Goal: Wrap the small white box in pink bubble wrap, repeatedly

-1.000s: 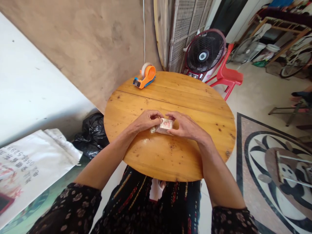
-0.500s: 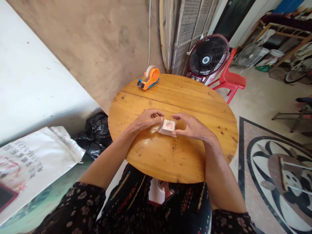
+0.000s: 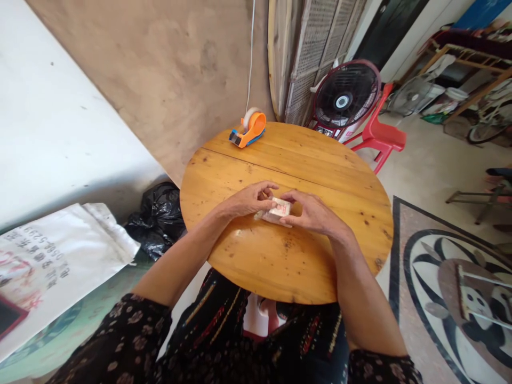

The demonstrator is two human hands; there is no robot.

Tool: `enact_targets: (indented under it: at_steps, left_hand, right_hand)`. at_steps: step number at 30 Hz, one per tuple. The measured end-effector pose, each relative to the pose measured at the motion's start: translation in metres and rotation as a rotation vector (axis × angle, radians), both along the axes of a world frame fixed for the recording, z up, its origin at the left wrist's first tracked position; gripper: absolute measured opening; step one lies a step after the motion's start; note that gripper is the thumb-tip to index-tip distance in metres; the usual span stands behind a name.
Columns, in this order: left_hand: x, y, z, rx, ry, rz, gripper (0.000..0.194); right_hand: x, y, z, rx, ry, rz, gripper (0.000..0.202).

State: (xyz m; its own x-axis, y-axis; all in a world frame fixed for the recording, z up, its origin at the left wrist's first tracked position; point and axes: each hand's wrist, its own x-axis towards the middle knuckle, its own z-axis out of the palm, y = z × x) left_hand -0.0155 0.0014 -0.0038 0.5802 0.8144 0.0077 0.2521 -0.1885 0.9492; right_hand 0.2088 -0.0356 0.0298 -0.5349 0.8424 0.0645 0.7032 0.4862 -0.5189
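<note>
A small white pack [image 3: 279,209] with red print on top, seemingly in clear wrapping, sits on the round wooden table [image 3: 280,266]. My right hand [image 3: 310,212] grips its right end, thumb at the near side and fingers at the far side. From the left, my left hand [image 3: 252,199] has its thumb on the pack's upper left corner. The left index finger reaches out beyond the pack and the other left fingers are curled, partly hidden. Part of the pack's left end shows below the left thumb.
An orange tape dispenser [image 3: 253,129] stands at the table's far edge. Behind are a dark red fan [image 3: 346,96] and a red plastic chair [image 3: 384,133]. Black plastic bags [image 3: 158,213] and a white printed sack [image 3: 68,261] lie left of the table.
My left hand has moved right, its thumb now over the pack's corner. My right fingers have closed in on the pack's far side. The view has shifted slightly.
</note>
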Motion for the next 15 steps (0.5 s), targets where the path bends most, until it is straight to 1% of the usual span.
enact_targets:
  at_steps: [3, 5, 7, 10, 13, 15]
  left_hand:
    - [-0.002, -0.001, 0.002, 0.001, 0.001, 0.026, 0.056]
    - [-0.005, -0.002, 0.005, 0.031, 0.014, 0.048, 0.051]
    - [-0.009, -0.003, 0.009, 0.047, 0.03, 0.075, 0.043]
    - [-0.013, -0.004, 0.014, -0.042, 0.059, 0.086, 0.038]
    - [-0.013, -0.004, 0.016, -0.146, 0.097, 0.065, 0.045]
    - [-0.012, -0.005, 0.015, -0.18, 0.126, 0.041, 0.052]
  right_hand:
    - [0.006, 0.001, -0.001, 0.001, 0.032, -0.043, 0.058]
    - [0.011, 0.002, 0.0, -0.03, 0.051, -0.084, 0.064]
    - [0.014, 0.004, 0.002, -0.105, 0.057, -0.1, 0.07]
    - [0.018, 0.004, 0.005, -0.229, 0.043, -0.099, 0.07]
    - [0.025, 0.0, 0.004, -0.268, 0.034, -0.127, 0.068]
    - [0.031, -0.007, 0.001, -0.263, 0.036, -0.184, 0.066]
